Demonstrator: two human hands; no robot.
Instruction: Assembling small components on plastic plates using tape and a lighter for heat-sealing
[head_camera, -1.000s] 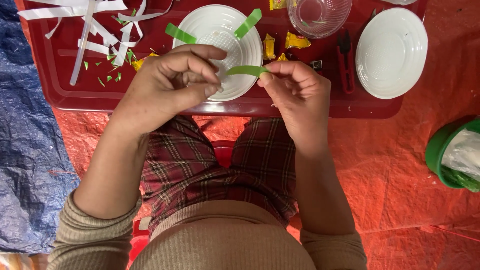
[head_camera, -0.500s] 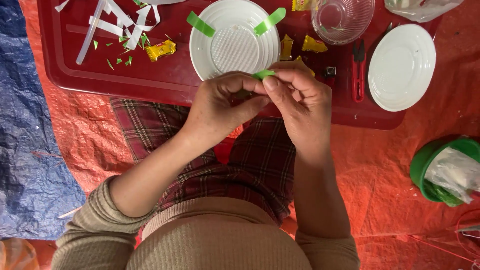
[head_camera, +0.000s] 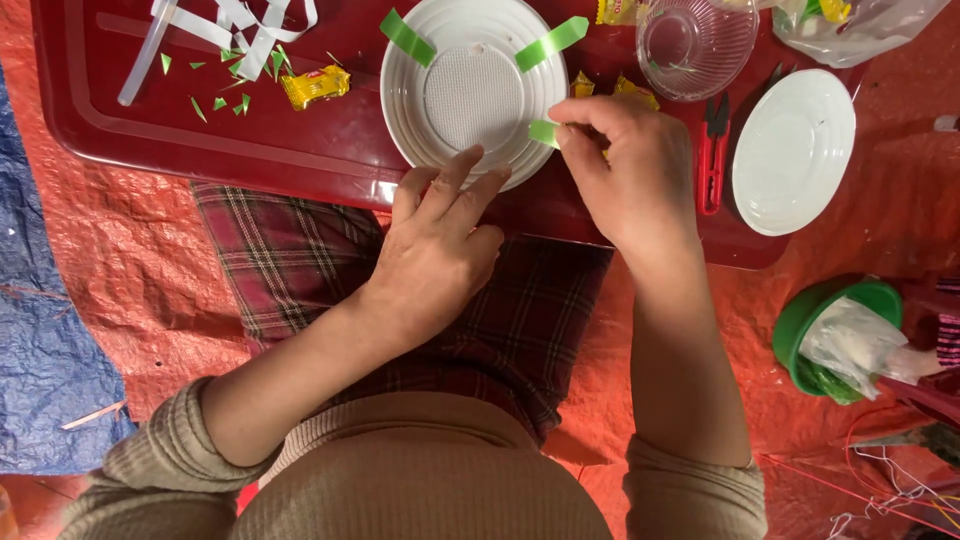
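Two green strips (head_camera: 407, 37) sit fixed on the far rim of the white plate (head_camera: 470, 95) mid-tray (head_camera: 200, 140); right hand (head_camera: 625, 170) pinches a third strip (head_camera: 543, 131) onto its right rim, left hand (head_camera: 440, 250) rests open, fingertips steadying the near rim, which appears bare.

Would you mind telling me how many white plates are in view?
2. One plate lies on the red tray under both hands, with green strips on its rim. The other plate lies at the tray's right end, beside the red scissors. None seems hidden.
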